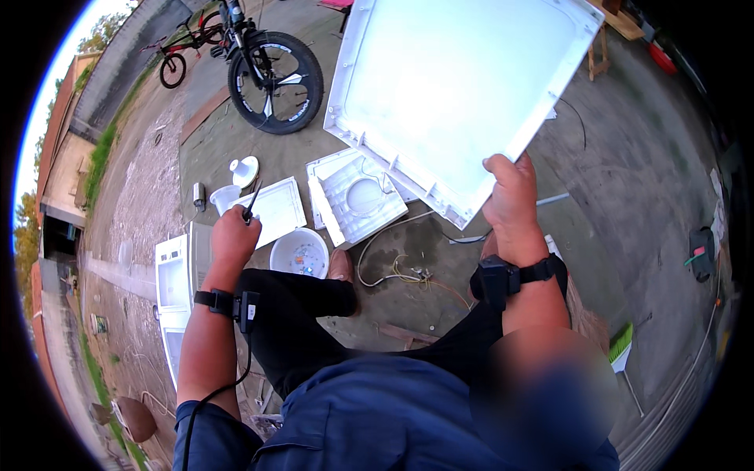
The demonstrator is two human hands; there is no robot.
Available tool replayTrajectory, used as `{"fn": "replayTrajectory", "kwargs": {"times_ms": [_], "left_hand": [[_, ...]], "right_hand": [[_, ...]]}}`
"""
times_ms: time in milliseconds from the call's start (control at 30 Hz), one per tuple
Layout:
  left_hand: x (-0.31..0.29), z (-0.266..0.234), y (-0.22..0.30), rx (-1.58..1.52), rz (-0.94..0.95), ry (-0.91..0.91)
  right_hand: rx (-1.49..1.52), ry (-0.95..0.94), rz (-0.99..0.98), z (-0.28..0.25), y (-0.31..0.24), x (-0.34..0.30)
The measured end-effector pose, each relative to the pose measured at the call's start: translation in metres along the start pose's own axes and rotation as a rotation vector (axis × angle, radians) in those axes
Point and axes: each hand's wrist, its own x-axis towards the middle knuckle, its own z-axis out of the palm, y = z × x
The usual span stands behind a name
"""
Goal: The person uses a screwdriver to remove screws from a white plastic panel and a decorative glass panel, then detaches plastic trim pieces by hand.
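My right hand (pixel 512 192) grips the lower edge of a large white plastic panel (pixel 452 86) and holds it up tilted above the ground. My left hand (pixel 234 235) is closed around a thin dark-handled tool (pixel 252 200) whose shaft points up and to the right. Below the hands, on the concrete, lie a white moulded housing part (pixel 355 196), a flat white cover (pixel 275 208) and a white round tub (pixel 300 253) with small bits inside. Both wrists wear black straps, and a cable runs from the left one.
A black bicycle wheel (pixel 275 82) and a red bike (pixel 184 47) stand at the back left. Loose wires (pixel 404 275) trail across the wet concrete. A white appliance body (pixel 174 290) lies at the left. A wooden stool (pixel 601 51) stands at the back right.
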Motion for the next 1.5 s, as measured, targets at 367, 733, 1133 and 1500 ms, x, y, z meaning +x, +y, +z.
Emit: {"fn": "replayTrajectory", "kwargs": {"times_ms": [367,733,1133,1500], "left_hand": [[-0.001,-0.011,0.011,-1.030,-0.287,-0.203],[0.004,-0.006,0.076,-1.781,-0.342,-0.307],[-0.003,-0.002,0.087,-1.836,-0.377,-0.214],[-0.004,0.002,0.086,-1.900,-0.249,-0.210]], "right_hand": [[0.084,0.000,0.151,0.003,-0.002,0.001],[0.086,-0.148,0.259,0.001,0.012,-0.001],[0.113,-0.159,0.330,0.001,0.011,-0.004],[0.086,-0.209,0.343,-0.006,0.006,0.005]]}}
